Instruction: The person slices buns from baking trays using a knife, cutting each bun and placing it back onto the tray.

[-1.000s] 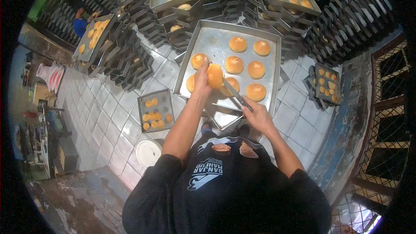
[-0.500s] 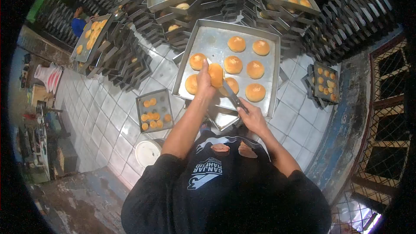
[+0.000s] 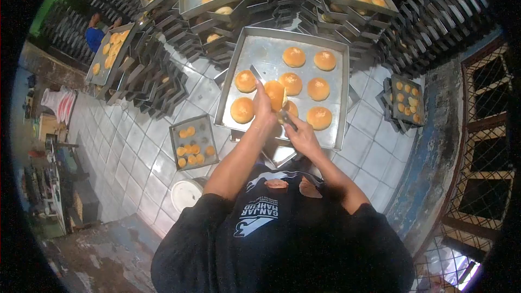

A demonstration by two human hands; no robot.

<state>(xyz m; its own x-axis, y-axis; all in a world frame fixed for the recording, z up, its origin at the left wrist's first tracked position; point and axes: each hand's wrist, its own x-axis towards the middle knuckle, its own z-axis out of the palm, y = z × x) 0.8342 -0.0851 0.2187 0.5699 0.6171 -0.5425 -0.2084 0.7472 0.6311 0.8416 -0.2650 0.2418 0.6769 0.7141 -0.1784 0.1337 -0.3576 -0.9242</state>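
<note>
My left hand point(image 3: 262, 106) is closed around a golden-brown bun point(image 3: 275, 93), holding it above a large metal tray point(image 3: 228, 84). In my right hand point(image 3: 304, 138) is a knife point(image 3: 255, 72), gripped by its dark handle. Its blade runs into the bun, and the tip shows past the far side, near my left fingers. A pale cut edge is visible on the bun's right side. Several glossy whole buns point(image 3: 318, 89) sit in the tray around my hands. One bun point(image 3: 291, 109) lies partly hidden below the held one.
Stacked trays with buns point(image 3: 222, 1) stand beyond the big tray, and another stack point(image 3: 111, 57) is at the left. On the tiled floor are a small tray of buns point(image 3: 194, 142), a white bucket point(image 3: 185, 195) and a right-hand tray stack point(image 3: 404, 100). Another person point(image 3: 95, 34) is at far left.
The knife has pushed up and left through the bun, its handle now close to it. My right hand has moved left toward my left hand. The far-left person's arms have shifted.
</note>
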